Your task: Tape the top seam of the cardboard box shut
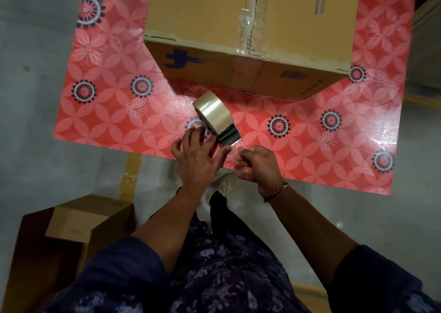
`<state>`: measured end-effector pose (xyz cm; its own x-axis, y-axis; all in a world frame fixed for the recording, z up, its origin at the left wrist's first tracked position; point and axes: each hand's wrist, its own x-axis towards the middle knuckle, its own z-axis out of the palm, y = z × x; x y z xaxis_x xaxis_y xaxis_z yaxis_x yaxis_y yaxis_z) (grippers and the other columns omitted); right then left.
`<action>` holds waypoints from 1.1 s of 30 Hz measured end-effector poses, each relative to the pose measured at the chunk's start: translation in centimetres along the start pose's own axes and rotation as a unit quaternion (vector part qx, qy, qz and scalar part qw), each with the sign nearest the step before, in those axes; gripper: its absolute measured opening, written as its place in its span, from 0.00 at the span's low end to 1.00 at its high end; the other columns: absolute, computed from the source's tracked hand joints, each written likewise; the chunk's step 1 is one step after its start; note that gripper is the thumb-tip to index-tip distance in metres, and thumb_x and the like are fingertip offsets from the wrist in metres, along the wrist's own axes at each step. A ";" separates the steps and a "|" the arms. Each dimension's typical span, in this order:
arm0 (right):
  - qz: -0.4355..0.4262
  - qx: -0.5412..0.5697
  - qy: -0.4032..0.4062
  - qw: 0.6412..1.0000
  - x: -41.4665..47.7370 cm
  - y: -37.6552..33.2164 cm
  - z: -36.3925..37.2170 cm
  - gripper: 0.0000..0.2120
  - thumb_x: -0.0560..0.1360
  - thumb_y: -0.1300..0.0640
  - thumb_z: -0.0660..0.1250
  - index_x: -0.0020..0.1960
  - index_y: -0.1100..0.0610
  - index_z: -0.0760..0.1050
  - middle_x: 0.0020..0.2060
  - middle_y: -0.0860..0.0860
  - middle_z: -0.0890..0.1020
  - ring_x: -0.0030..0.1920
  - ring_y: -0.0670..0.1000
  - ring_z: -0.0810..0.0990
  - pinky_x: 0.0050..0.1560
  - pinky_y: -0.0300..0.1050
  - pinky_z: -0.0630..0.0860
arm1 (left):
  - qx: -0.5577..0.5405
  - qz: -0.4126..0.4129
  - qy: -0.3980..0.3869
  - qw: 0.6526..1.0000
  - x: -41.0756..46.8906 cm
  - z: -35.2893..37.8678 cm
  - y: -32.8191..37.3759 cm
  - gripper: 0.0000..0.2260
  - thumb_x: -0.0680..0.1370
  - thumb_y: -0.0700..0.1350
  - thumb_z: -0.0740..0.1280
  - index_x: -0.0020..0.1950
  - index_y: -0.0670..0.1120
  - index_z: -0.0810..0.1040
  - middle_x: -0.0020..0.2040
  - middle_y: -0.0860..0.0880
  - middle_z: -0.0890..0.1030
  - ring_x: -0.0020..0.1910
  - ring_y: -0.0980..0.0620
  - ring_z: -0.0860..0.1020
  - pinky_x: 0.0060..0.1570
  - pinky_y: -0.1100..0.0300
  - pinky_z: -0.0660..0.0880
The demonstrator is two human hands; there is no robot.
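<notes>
A large cardboard box stands at the far side of the table, flaps closed, with clear tape running along its top seam. Nearer me, a roll of clear tape on a metal dispenser rests on the red patterned tabletop. My left hand grips the dispenser at its near end. My right hand, wearing a gold bracelet, pinches the loose end of the tape just right of the dispenser's blade.
An open cardboard box sits on the floor at lower left. A yellow line marks the grey floor under the table's near edge. My feet show below the table edge.
</notes>
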<state>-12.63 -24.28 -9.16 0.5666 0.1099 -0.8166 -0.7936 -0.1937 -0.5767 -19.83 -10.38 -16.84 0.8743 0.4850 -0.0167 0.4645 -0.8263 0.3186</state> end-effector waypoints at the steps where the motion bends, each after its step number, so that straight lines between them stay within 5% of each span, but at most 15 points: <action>1: -0.002 0.000 -0.001 1.000 -0.1 0.2 -0.2 0.07 0.77 0.58 0.70 0.42 0.57 0.73 0.38 0.56 0.82 0.34 0.47 0.80 0.31 0.44 0.81 | 0.001 0.001 -0.002 1.000 0.0 0.0 0.0 0.22 0.76 0.70 0.63 0.57 0.56 0.83 0.67 0.49 0.77 0.70 0.46 0.71 0.63 0.41 0.65; 18: 0.002 0.004 -0.022 1.000 -1.5 1.4 -2.1 0.09 0.77 0.54 0.70 0.41 0.55 0.74 0.37 0.49 0.85 0.36 0.45 0.82 0.35 0.43 0.79 | -0.008 0.026 -0.012 1.000 0.8 -0.9 -0.5 0.23 0.74 0.69 0.65 0.55 0.54 0.84 0.60 0.50 0.80 0.64 0.44 0.74 0.61 0.45 0.64; 24: 0.032 0.049 -0.037 0.998 -1.7 2.6 -1.1 0.08 0.79 0.53 0.69 0.42 0.54 0.73 0.39 0.48 0.84 0.35 0.45 0.82 0.31 0.39 0.76 | -0.087 -0.005 -0.006 0.996 1.0 -1.9 -0.2 0.22 0.69 0.63 0.75 0.51 0.48 0.76 0.50 0.50 0.78 0.53 0.48 0.76 0.58 0.50 0.67; 33: 0.042 0.058 -0.052 0.996 -1.7 2.9 -0.5 0.07 0.79 0.52 0.67 0.46 0.54 0.74 0.41 0.50 0.82 0.37 0.47 0.81 0.33 0.40 0.76 | -0.060 0.236 -0.030 0.970 -3.1 -2.8 0.7 0.09 0.74 0.45 0.71 0.53 0.47 0.79 0.53 0.48 0.78 0.53 0.46 0.75 0.47 0.51 0.70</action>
<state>-15.78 -25.51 -9.37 0.4766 0.1992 -0.8563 -0.8607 -0.0925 -0.5006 -22.60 -11.62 -13.89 0.9939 0.0412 0.1028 -0.0049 -0.9112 0.4118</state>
